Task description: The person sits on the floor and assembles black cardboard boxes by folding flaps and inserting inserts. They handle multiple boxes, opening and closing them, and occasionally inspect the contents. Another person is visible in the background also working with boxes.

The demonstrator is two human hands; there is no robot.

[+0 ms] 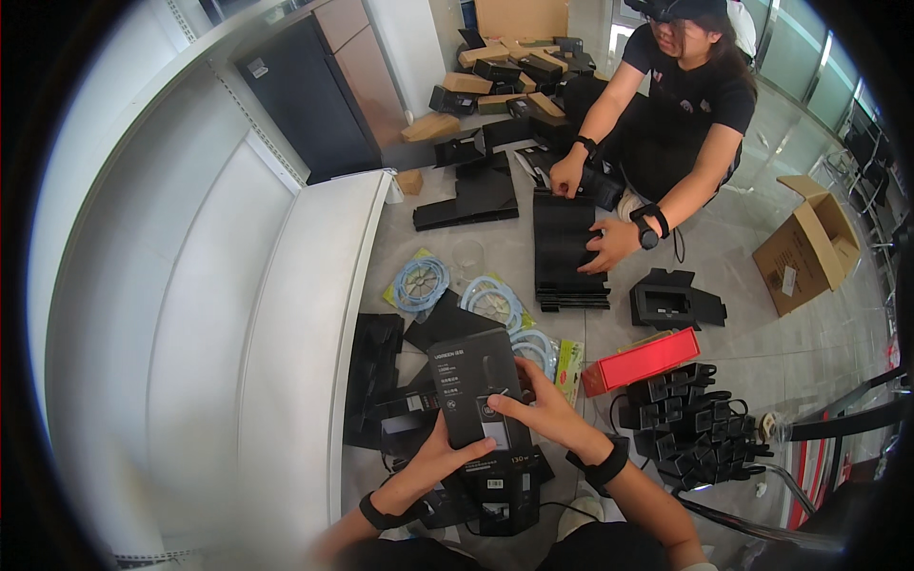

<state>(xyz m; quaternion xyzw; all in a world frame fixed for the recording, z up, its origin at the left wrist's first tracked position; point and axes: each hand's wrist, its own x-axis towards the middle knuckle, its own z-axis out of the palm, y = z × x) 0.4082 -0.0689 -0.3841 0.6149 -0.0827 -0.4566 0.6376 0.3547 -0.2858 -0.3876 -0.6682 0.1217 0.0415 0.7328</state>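
A black product box (462, 371) with white print and a picture on its front is held up between both my hands. My left hand (447, 452) grips its lower left side, thumb across the front. On the right edge, my right hand (547, 404) closes round the box with its thumb pressed on the picture. Below it, more black boxes (495, 500) lie in a pile near my feet. Flattened black cardboard (373, 366) lies left of my hands. Just beyond are coiled light-blue rings in packaging (419, 284).
A white shelf (305, 314) runs along the left. Opposite, a co-worker handles a stack of flat black cardboard (569, 243). A red box (643, 362) and a heap of black devices (690, 428) lie right. An open brown carton (804, 249) stands farther right; many boxes (514, 76) are piled behind.
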